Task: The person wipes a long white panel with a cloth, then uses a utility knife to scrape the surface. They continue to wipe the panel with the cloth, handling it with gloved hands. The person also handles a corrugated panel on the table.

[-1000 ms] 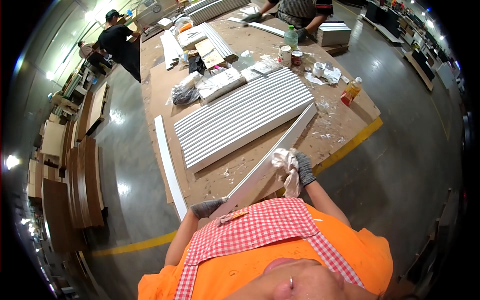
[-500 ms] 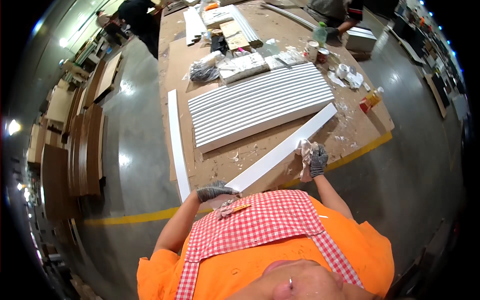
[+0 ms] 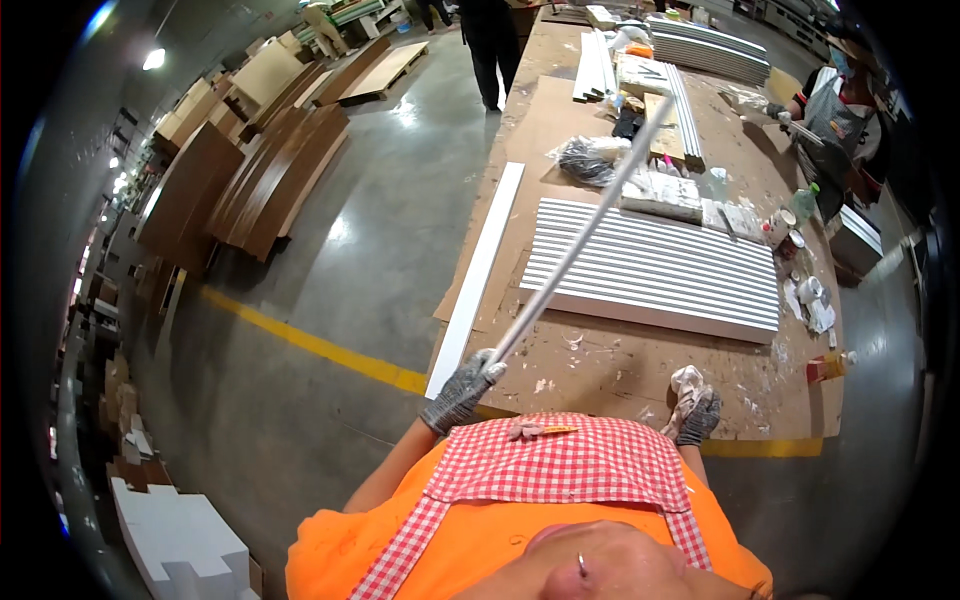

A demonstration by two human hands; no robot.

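Note:
My left hand (image 3: 462,393), in a grey knit glove, is closed around the near end of a long white strip (image 3: 590,222). The strip is turned edge-on and lifted, its far part crossing over the table in my sight and slightly blurred. In my gloved right hand (image 3: 702,418), by the table's near edge, a crumpled pale cloth (image 3: 686,392) is gripped, apart from the strip. Another white strip (image 3: 480,275) lies flat along the table's left edge, close to my left hand. Beyond my right hand, a row of white strips (image 3: 650,268) lies side by side.
The worktable (image 3: 600,375) is brown and paint-spattered. Behind the row sit white-smeared blocks (image 3: 662,195), a plastic bag (image 3: 588,160), cans (image 3: 778,228) and a green bottle (image 3: 804,203). A small bottle (image 3: 828,367) stands at the right edge. A co-worker (image 3: 845,125) works at the far right.
The white strip has been lifted from lying flat and turned on edge by my left hand. My right hand has moved off it with the cloth. The view has swung left.

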